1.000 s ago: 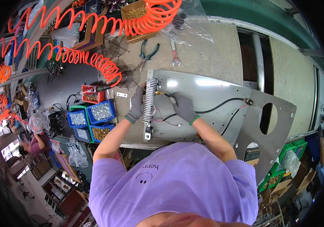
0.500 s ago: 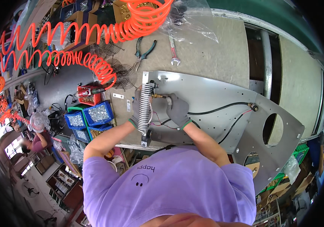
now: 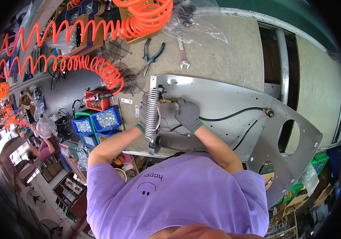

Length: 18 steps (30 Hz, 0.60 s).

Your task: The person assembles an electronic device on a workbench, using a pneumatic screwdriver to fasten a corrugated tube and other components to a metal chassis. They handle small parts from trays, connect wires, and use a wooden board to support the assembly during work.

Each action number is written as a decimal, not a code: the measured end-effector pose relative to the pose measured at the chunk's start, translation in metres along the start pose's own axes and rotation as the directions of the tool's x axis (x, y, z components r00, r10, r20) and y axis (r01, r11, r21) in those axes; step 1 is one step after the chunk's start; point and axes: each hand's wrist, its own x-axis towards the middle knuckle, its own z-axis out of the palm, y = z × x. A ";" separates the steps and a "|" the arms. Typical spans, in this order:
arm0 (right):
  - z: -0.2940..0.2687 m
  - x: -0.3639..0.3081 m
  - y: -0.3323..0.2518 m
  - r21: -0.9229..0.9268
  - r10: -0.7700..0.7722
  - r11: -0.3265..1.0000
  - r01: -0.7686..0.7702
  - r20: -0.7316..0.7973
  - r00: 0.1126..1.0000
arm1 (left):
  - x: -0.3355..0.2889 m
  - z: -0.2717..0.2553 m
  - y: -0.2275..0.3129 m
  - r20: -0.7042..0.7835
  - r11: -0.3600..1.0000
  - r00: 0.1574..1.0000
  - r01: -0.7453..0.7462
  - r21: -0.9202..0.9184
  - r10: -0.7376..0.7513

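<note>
A silver metal coil with close rings, like a spring or finned tube [image 3: 151, 115], stands along the left end of a bent grey sheet-metal panel [image 3: 222, 95]. My left hand [image 3: 142, 114], in a grey glove, is at the coil's left side and partly behind it; a fingertip shows on its right side. My right hand [image 3: 187, 113], gloved too, has thumb and fingers pinched on a small brass fitting [image 3: 167, 101] beside the coil. A black hose [image 3: 230, 116] runs from below that hand to a round fitting [image 3: 268, 113] on the panel. Thin reddish wires [image 3: 163, 128] hang between my hands.
Pliers [image 3: 151, 55] and an open-ended wrench [image 3: 183, 53] lie beyond the panel. Left of it are round wire guards [image 3: 128, 79], blue bins of small hardware [image 3: 106, 118] and a red air tool [image 3: 92, 97] on a coiled orange hose [image 3: 108, 73]. Another person [image 3: 45, 148] is far left.
My hands stay almost in place at the coil and fitting. The view has shifted slightly, moving the orange hoses and bins a little in the picture.
</note>
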 end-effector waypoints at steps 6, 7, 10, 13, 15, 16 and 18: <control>0.005 -0.005 0.006 0.020 -0.083 0.996 0.084 -0.028 0.996 | -0.003 0.003 -0.012 0.057 0.998 0.998 0.036 0.046 -0.039; 0.006 -0.006 0.006 0.030 -0.094 0.995 0.095 -0.031 0.995 | -0.004 0.005 -0.016 0.046 0.997 0.999 0.026 0.079 -0.030; 0.004 -0.005 0.004 0.044 -0.091 0.995 0.092 -0.026 0.996 | -0.003 0.004 -0.012 0.058 0.992 0.993 0.102 0.070 -0.106; -0.002 0.001 -0.002 0.034 0.021 0.999 -0.023 0.067 0.998 | -0.004 0.003 -0.009 0.072 0.991 0.989 0.128 0.038 -0.131; -0.001 0.007 -0.001 0.040 0.068 0.997 -0.072 0.089 0.994 | -0.006 0.008 -0.019 0.052 0.999 0.998 0.044 0.007 -0.044; 0.001 0.010 0.001 0.055 0.064 0.996 -0.068 0.066 0.996 | -0.007 0.007 -0.019 0.055 0.999 0.998 0.026 -0.023 -0.024; 0.002 0.010 0.001 0.066 0.033 0.997 -0.037 0.062 0.998 | -0.003 0.005 -0.020 0.115 0.978 0.992 0.064 -0.197 -0.042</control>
